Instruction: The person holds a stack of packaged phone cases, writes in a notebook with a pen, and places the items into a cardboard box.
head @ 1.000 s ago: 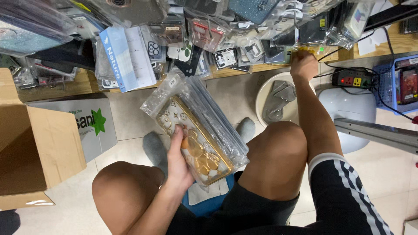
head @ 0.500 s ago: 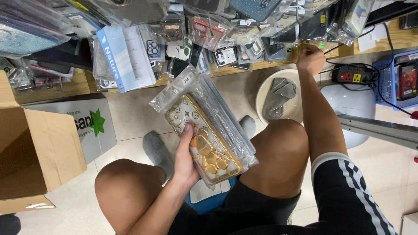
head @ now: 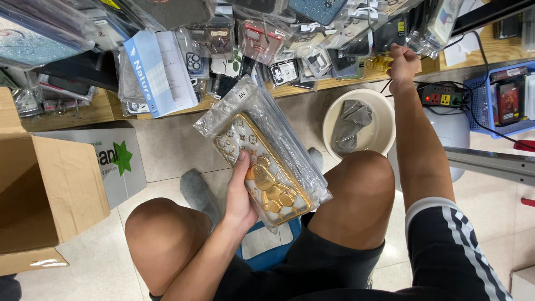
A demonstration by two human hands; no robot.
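My left hand [head: 241,196] grips a small stack of phone cases in clear plastic bags [head: 267,161], held over my knees. The top case is white with a gold frame and a gold bear figure. My right hand [head: 402,62] reaches far forward to the wooden shelf edge, fingers pinched on a bagged item among the hanging phone cases [head: 356,56]; what it pinches is too small to tell. I sit on a low blue stool [head: 267,251] with both bare knees in view.
An open cardboard box [head: 50,200] stands at the left, a second printed box [head: 120,161] behind it. A cream bowl [head: 384,128] with grey cloth sits by my right knee. A power strip [head: 440,96] and blue basket [head: 510,100] lie at right.
My left hand has lifted the bagged cases slightly up and to the right. My right hand stays stretched out at the shelf edge, shifted a little as the view moved.
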